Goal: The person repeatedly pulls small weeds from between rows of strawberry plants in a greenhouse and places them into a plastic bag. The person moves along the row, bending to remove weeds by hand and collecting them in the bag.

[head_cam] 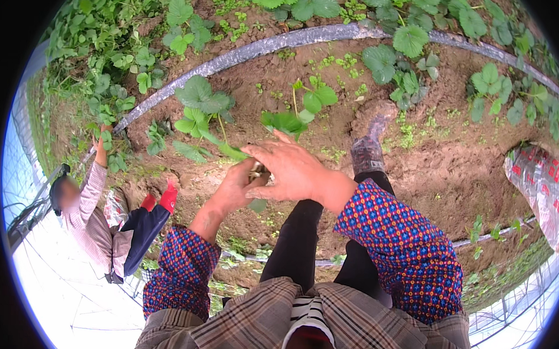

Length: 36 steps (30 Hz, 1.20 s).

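Note:
Both of my hands meet in front of me above the soil. My left hand grips a small bundle of pale brownish stems or roots, partly hidden between the hands. My right hand reaches across it, thumb and fingers curved around the bundle; whether it grips anything is hidden. A long green leaf sticks out by my left fingers. Beyond my right fingertips shows a blurred strawberry leaf. Rooted just past my hands is a strawberry plant with broad toothed leaves.
A dark drip-irrigation hose arcs across the bed among strawberry plants. My muddy boot stands on the soil. To the right lies a printed plastic sack. At left, another person reaches into plants, beside another sack.

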Tool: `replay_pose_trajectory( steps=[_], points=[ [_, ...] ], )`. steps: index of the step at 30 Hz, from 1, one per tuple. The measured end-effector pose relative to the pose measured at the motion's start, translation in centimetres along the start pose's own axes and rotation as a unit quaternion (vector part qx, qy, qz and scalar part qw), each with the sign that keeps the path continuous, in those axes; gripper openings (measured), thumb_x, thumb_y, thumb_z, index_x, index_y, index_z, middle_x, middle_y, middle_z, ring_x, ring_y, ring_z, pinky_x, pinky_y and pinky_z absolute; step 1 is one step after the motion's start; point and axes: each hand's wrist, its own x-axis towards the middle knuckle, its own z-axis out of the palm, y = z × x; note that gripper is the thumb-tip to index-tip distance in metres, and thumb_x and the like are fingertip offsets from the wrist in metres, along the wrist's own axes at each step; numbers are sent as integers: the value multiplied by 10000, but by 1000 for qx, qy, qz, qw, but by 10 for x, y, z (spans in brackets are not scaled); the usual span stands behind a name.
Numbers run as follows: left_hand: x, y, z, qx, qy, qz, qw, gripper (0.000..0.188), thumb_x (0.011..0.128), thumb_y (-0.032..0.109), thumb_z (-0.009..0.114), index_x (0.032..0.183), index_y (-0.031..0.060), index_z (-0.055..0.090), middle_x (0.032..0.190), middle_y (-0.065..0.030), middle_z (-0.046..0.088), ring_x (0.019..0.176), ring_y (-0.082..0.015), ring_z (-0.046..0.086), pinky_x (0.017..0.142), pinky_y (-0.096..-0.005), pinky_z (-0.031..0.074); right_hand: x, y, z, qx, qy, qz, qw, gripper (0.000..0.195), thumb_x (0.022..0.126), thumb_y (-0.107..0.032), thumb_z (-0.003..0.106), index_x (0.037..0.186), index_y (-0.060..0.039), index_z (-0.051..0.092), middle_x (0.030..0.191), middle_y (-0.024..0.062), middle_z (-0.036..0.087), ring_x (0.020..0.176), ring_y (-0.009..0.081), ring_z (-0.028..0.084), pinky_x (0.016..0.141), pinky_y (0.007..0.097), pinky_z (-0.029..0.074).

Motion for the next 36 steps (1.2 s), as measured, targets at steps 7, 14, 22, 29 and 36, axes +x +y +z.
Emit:
replay_pose_trajectory(
  steps=[7,14,22,29,36],
  points=[
    [-46,69,14,-163,242,14,956,196,900,139,582,1046,9,557,922,-28,589,793,-109,546,678,-264,470,-16,-72,23,632,53,182,752,531,830,-416,680,1189,-45,558,1118,55,597,1014,154,563,887,320,450],
    [-51,120,51,330,226,182,898,435,800,239,606,1134,-34,550,1198,-210,531,1148,-378,471,1022,-470,327,-69,-96,29,794,181,147,561,333,872,-286,650,1116,-80,555,1118,48,577,1044,167,535,884,339,441],
    [-60,155,40,-55,-71,70,994,569,829,302,676,1275,-2,497,1190,-189,582,1096,-227,570,891,-338,466,-128,-73,-1,678,310,302,594,291,876,-316,647,1053,-85,632,942,24,628,704,155,502,647,315,442],
    [89,152,97,24,104,67,992,308,872,241,612,1082,17,635,940,-132,674,820,-215,651,727,-302,516,-161,36,-59,557,432,403,583,414,838,-272,695,1180,-52,619,1105,21,589,617,134,457,591,292,453],
    [272,153,188,323,141,271,896,403,824,137,584,1215,48,548,1261,-185,533,1182,-336,488,1020,-405,389,-163,68,-117,500,617,393,464,297,844,-258,703,716,-16,588,596,-16,469,484,94,395,440,290,334]
  ],
)
